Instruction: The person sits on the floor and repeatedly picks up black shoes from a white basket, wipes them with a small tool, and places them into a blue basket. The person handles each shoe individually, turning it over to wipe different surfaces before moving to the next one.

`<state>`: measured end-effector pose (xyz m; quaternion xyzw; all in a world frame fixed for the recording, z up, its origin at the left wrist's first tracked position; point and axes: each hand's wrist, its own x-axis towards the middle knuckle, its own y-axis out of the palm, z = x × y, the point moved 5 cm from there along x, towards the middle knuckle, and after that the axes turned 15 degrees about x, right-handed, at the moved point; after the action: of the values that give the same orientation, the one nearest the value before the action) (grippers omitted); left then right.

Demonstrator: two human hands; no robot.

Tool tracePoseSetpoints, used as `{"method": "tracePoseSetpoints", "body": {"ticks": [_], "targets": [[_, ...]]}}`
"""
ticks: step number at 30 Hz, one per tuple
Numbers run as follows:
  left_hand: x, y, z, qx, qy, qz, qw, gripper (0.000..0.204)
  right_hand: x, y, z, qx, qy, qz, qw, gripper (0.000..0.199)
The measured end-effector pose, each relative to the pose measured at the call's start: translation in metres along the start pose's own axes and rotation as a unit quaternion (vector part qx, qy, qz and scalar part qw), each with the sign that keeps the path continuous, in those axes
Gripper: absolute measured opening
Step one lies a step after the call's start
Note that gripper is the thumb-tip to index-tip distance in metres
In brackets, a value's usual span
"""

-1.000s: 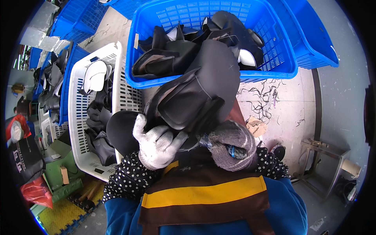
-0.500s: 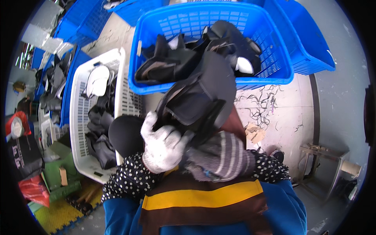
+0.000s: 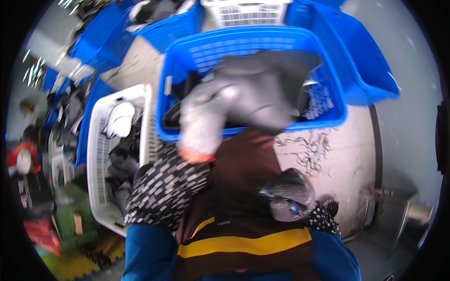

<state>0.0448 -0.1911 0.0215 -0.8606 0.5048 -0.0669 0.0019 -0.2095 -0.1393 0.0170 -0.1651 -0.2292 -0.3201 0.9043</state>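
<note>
At the far left edge, a black bag (image 3: 33, 194) stands above a red bag (image 3: 42, 234), next to a green box (image 3: 70, 201) with a wooden block (image 3: 78, 224) against its front. Below these lies a yellow mat (image 3: 75, 262). Behind, a side crate (image 3: 85, 136), blue, is heaped with dark pieces. Next comes a white crate (image 3: 95, 178), holding more dark pieces and, near its back end, a white pad (image 3: 122, 119).

Left of centre, the left hand (image 3: 204, 117), in a white glove with an orange cuff, reaches forward; its fingers close on the near left part of a dark panel (image 3: 267, 89). The panel, blurred, lies across the opening of the blue crate (image 3: 341, 112), its near edge overlapping the front rim in this view; whether it rests on the contents or hangs above them cannot be told. A far crate (image 3: 248, 11), white and slatted, stands behind.

At centre, a brown apron (image 3: 239, 182) with a yellow stripe (image 3: 243, 244) covers the wearer's front. To its right, the right hand (image 3: 293, 194), in a grey knitted glove, is curled well apart from the panel; a small blue patch shows at it, but whether it grips anything cannot be told.

Farther right, dark scraps (image 3: 311, 154) litter the floor, and a metal stand (image 3: 401, 225) bearing a pale roll (image 3: 419, 214) stands beside the grey wall (image 3: 412, 140).
</note>
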Motion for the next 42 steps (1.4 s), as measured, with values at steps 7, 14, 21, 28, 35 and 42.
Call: {"method": "tracePoseSetpoints", "body": {"ticks": [7, 14, 21, 28, 35, 42], "targets": [[-0.002, -0.039, 0.027, 0.104, 0.096, 0.041, 0.989, 0.036, 0.013, 0.027, -0.024, -0.033, 0.075, -0.016, 0.996, 0.026], [-0.089, -0.401, 0.150, 0.353, -0.233, -0.263, 0.867, 0.030, 0.050, 0.091, -0.053, -0.022, 0.072, 0.062, 0.995, 0.028], [-0.255, -0.513, 0.265, 0.764, -0.443, 0.187, 0.429, 0.054, 0.063, 0.127, -0.059, -0.040, 0.099, 0.083, 0.991, 0.031], [-0.264, -0.540, 0.294, 0.853, -0.317, 0.155, 0.385, 0.030, 0.063, 0.136, -0.058, -0.059, 0.110, 0.075, 0.989, 0.034], [-0.218, -0.525, 0.167, 0.860, -0.274, 0.202, 0.379, 0.026, 0.062, 0.134, -0.054, -0.056, 0.097, 0.058, 0.992, 0.036], [-0.176, -0.409, -0.049, 0.463, -0.139, -0.231, 0.844, 0.017, 0.056, 0.114, -0.039, -0.035, 0.056, -0.009, 0.998, 0.039]]}}
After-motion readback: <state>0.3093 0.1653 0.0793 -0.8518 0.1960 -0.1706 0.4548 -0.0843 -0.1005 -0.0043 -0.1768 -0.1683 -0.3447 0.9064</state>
